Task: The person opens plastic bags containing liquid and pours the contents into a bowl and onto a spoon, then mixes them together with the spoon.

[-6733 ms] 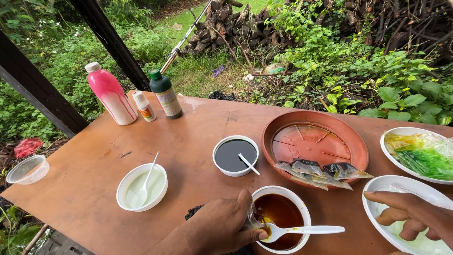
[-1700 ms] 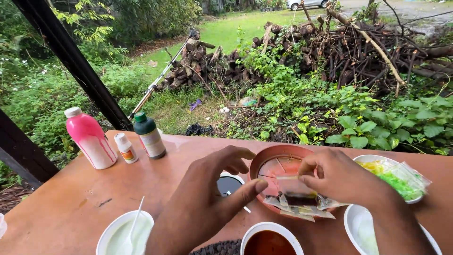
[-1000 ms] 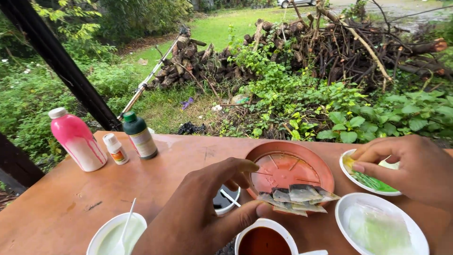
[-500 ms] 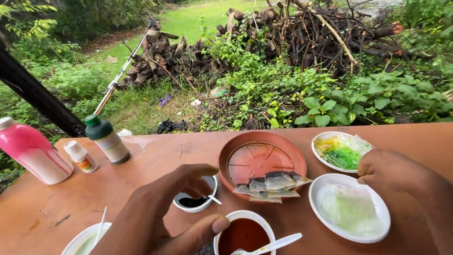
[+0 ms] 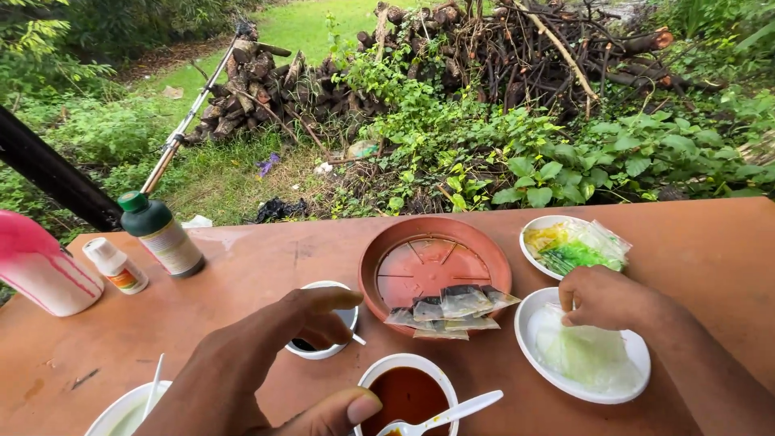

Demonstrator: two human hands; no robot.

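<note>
Right hand (image 5: 601,299) w/ fingers curled on clear bags in white plate (image 5: 626,383) nr table's near edge, left hand (image 5: 258,367) spread wide, empty, thumb touching brown-sauce bowl (image 5: 367,378), red dish (image 5: 379,250) w/ packets mid-table.

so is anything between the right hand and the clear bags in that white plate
Nothing visible. The right hand already rests on the rim of the white plate, fingertips touching the clear bags. The left hand hovers apart, over the sauce bowl.
</note>
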